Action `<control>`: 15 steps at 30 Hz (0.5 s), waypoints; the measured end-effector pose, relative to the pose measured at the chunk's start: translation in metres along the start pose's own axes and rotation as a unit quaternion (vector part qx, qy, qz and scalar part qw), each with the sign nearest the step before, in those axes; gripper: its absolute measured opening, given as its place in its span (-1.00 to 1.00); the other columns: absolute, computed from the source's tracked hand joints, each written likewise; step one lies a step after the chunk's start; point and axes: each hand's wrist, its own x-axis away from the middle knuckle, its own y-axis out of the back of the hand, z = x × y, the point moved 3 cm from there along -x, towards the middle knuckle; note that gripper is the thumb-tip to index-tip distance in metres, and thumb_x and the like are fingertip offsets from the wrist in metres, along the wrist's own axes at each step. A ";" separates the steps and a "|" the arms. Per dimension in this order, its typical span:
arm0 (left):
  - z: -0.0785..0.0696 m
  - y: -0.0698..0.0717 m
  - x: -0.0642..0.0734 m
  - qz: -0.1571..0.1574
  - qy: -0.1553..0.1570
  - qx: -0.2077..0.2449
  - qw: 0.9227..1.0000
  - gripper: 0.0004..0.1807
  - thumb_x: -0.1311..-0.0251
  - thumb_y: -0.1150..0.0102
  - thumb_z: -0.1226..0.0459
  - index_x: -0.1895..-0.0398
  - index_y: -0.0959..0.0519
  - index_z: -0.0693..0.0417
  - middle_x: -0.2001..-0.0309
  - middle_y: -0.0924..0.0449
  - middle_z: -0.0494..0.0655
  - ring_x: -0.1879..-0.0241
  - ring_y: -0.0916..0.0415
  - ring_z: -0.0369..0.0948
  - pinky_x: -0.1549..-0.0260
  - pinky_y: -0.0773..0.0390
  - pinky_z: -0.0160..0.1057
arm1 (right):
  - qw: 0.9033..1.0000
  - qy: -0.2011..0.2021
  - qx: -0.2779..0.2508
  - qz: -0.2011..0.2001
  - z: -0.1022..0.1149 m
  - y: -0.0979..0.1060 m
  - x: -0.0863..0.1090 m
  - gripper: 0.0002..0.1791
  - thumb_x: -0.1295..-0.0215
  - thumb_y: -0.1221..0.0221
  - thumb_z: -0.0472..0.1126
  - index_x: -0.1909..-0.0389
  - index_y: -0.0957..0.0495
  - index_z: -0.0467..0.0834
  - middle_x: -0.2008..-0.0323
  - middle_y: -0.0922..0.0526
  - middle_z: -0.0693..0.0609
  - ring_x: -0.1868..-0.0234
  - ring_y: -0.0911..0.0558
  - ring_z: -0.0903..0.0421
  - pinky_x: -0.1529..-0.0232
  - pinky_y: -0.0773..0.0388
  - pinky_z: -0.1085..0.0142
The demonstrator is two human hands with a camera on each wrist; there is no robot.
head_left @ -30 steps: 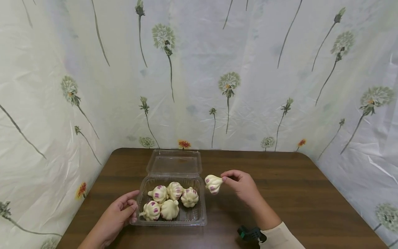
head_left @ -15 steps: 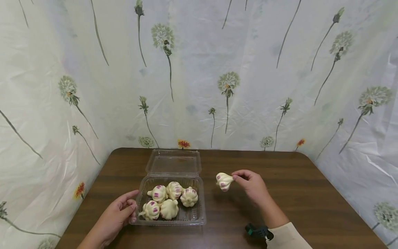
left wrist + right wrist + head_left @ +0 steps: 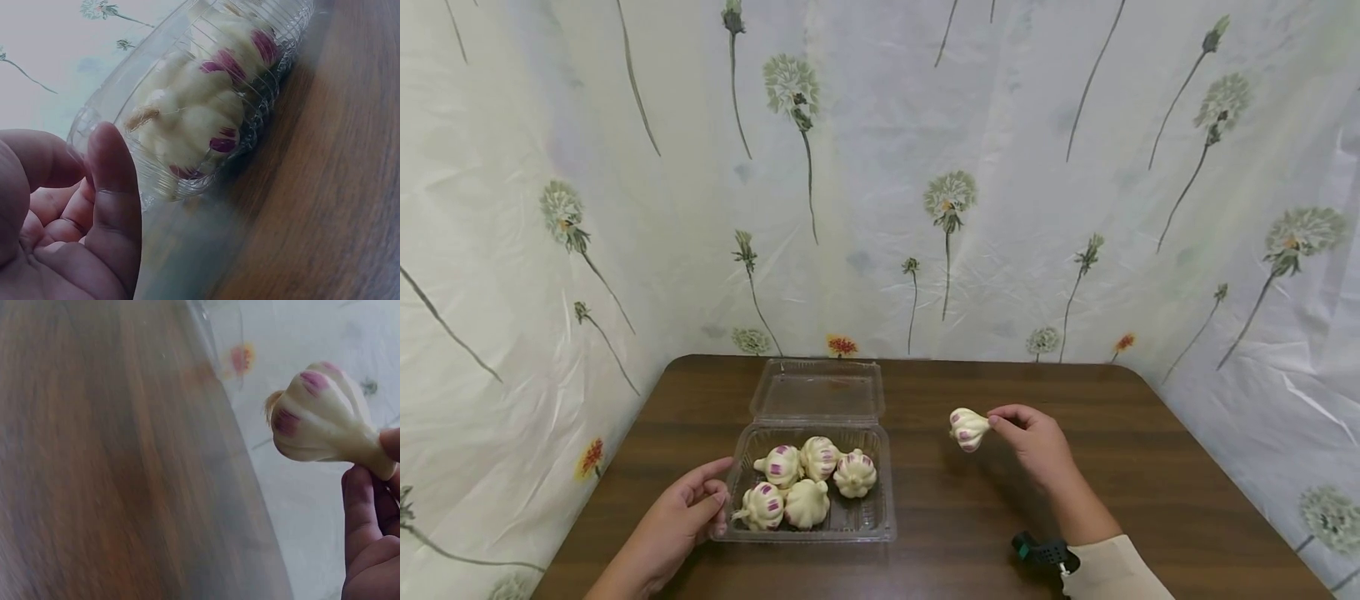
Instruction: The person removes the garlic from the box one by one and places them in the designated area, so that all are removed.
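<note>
A clear plastic clamshell container (image 3: 853,533) stands on the table with its lid folded back, holding several white garlic bulbs (image 3: 808,504) with purple patches. My left hand (image 3: 679,518) pinches the container's left rim between thumb and index finger, as the left wrist view shows up close. To the right of the container, another garlic bulb (image 3: 968,429) hangs above the table. My right hand (image 3: 1033,439) holds it by the stem with thumb and fingertips. In the right wrist view this garlic bulb (image 3: 322,415) points its root tuft away from the hand.
The dark brown wooden table (image 3: 1075,400) has rounded far corners. The open lid (image 3: 818,392) lies towards the table's far edge. A pale sheet (image 3: 865,167) printed with dandelions surrounds the table behind and at both sides. A black band (image 3: 1045,550) sits at my right wrist.
My right hand has carried its garlic bulb to the right and slightly farther back, away from the container. The left hand and the container have stayed in place.
</note>
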 end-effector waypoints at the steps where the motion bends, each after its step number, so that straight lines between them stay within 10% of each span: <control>1: -0.001 0.000 0.000 -0.001 0.000 0.000 1.000 -0.32 -0.56 0.00 0.40 -0.64 -0.04 0.26 0.08 -0.43 -0.09 0.27 -0.48 -0.28 0.28 -0.66 -0.34 | 1.000 -0.001 -0.001 -0.005 0.000 0.002 -0.001 -0.59 -0.45 -0.33 -0.03 -0.05 -0.69 -0.30 0.17 -0.67 0.14 0.10 -0.58 0.22 0.12 -0.56 0.39; 15: -0.002 0.000 0.001 -0.005 0.003 -0.004 1.000 -0.34 -0.55 0.00 0.41 -0.63 -0.08 0.25 0.08 -0.43 -0.07 0.28 -0.48 -0.27 0.29 -0.66 -0.33 | 0.999 -0.021 -0.002 -0.033 -0.016 0.027 -0.005 -0.55 -0.46 -0.32 -0.02 -0.07 -0.67 -0.35 0.21 -0.67 0.22 0.10 -0.55 0.24 0.06 -0.53 0.42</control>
